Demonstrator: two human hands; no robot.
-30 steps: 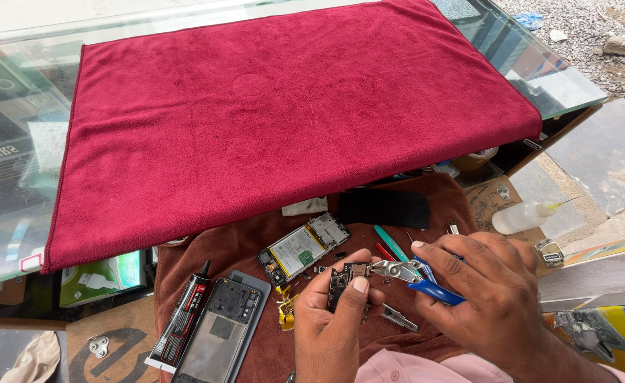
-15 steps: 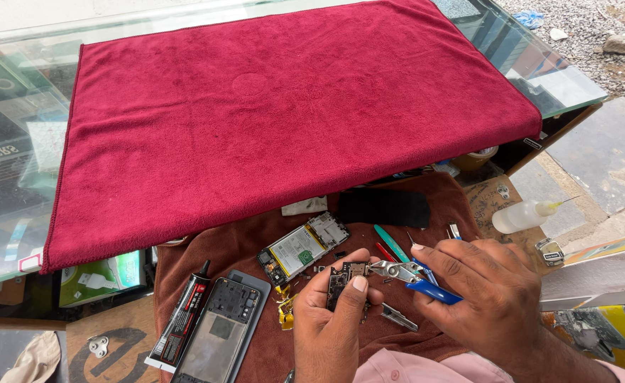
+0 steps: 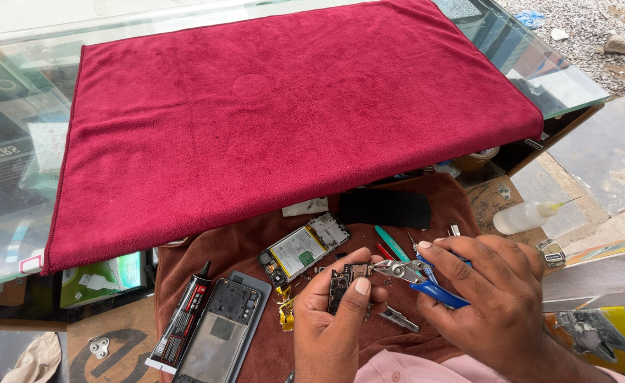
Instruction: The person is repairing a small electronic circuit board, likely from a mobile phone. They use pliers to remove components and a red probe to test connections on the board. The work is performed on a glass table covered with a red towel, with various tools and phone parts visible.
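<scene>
Blue-handled pliers [image 3: 415,275] in right hand [image 3: 497,298] bite left hand's [image 3: 333,319] circuit board [image 3: 344,278].

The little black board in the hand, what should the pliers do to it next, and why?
Probably a gentle squeeze and tug. The right hand has the blue-handled pliers with their tips at the edge of the small circuit board, and the left hand pinches that board steady.

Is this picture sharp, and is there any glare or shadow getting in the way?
Head view: even daylight, sharp on the left hand, the right hand and the pliers; the glass counter mirrors its surroundings; shade darkens the space beneath the red cloth.
</scene>
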